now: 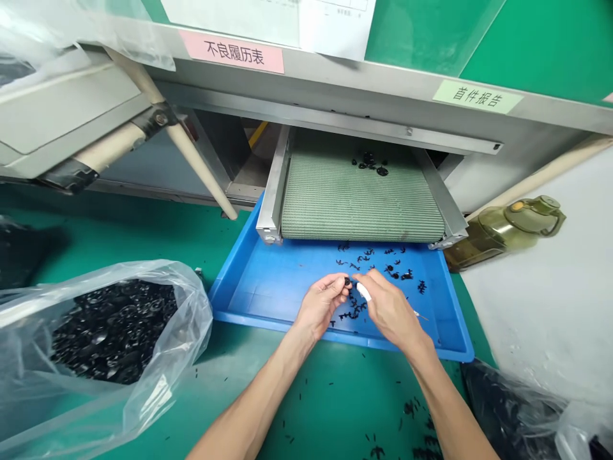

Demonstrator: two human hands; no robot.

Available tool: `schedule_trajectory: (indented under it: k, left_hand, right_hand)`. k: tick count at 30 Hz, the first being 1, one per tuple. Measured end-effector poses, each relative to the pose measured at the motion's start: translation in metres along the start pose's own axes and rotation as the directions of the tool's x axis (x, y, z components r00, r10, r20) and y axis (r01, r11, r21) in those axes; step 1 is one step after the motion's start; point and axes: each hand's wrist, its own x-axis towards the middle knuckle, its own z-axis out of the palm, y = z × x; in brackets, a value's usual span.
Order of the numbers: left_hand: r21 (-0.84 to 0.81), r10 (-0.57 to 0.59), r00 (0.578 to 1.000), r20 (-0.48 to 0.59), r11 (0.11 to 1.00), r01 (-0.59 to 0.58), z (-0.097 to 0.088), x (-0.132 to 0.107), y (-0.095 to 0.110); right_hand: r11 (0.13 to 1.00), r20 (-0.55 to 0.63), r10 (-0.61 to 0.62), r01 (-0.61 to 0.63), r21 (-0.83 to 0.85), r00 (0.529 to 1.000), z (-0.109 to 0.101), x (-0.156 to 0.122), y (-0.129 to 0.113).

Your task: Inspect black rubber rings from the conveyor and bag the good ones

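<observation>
1 part point(347, 281), 1 tool point(364, 292), 2 hands point(322, 305) point(390, 311).

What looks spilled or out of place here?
Loose black bits lie scattered on the green table, outside the blue tray. The olive bottle lies on its side beside the conveyor. The left hand pinches a black part; right hand holds a white tool.

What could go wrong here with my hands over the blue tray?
1. The white-handled tool in the right hand is close to the fingertips of the left hand, which pinch the small black part; a slip might nick a finger.
2. More black pieces lie on the conveyor belt above the blue tray and could mix in.
</observation>
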Motion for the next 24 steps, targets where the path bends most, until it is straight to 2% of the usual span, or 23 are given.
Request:
schedule_trajectory:
  k: [3, 6, 10, 16, 20, 24]
  left_hand:
    - [0.02, 0.006, 1.0, 0.005, 1.0, -0.007, 0.001, 0.0, 0.0]
    - [0.054, 0.03, 1.0, -0.003, 0.998, -0.029, 0.002, -0.001, -0.001]
    - [0.083, 0.035, 0.999, -0.015, 0.996, -0.033, 0.004, -0.002, 0.0]
    - [0.066, -0.009, 1.0, -0.011, 0.998, 0.01, 0.004, -0.002, 0.001]
    - [0.064, -0.017, 1.0, -0.006, 0.998, 0.017, 0.005, -0.003, 0.002]
    - [0.128, 0.051, 0.999, -0.01, 0.991, -0.049, 0.006, -0.004, 0.001]
  right_hand:
    - [0.983, -0.029, 0.021, -0.026, -0.181, 0.999, 0.005, -0.005, 0.002]
    - [0.967, -0.017, 0.008, -0.012, -0.256, 1.0, 0.007, -0.005, 0.002]
    - [0.962, 0.002, -0.036, 0.035, -0.27, 0.999, 0.007, -0.002, 0.004]
    - [0.978, -0.017, -0.082, 0.077, -0.193, 0.997, 0.009, -0.003, 0.011]
    - [0.964, -0.007, -0.119, 0.114, -0.239, 0.993, 0.006, -0.003, 0.013]
    - [0.948, -0.009, -0.041, 0.036, -0.317, 0.999, 0.008, -0.003, 0.0]
